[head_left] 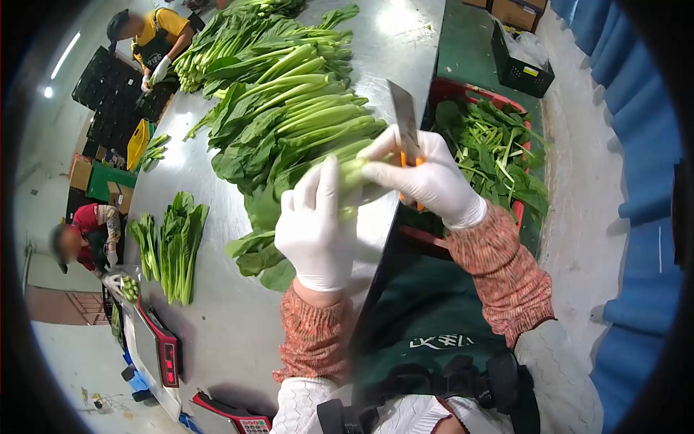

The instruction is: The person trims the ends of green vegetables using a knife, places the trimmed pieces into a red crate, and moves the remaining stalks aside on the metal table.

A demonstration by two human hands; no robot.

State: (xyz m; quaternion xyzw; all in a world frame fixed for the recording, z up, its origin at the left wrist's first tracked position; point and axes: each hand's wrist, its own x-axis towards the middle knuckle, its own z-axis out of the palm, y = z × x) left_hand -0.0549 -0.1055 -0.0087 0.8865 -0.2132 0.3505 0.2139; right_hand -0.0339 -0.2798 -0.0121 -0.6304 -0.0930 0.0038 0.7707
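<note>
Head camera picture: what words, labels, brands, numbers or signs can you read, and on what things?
None reads clearly.
White lettering on the wearer's green apron: too unclear to read.
Red digits on the farther scale's display: too blurred.
Keypad on the nearer scale: too small.
Yellow label on the black crate: too small.

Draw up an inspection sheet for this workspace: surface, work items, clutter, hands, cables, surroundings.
Surface: metal table, shiny, partly covered with greens.
Work items: long heap of leafy greens; knife, blade pointing up; red tub beside the table, holding loose leaves and stems.
Clutter: red scale, display lit; second scale, partly out of view.
Hands: gloved left hand at pale stems; gloved right hand holds the knife, fingers at those stems; blur hides the exact grip.
Cables: nothing seen.
Surroundings: co-worker in yellow; co-worker in red; blue curtain.
</note>
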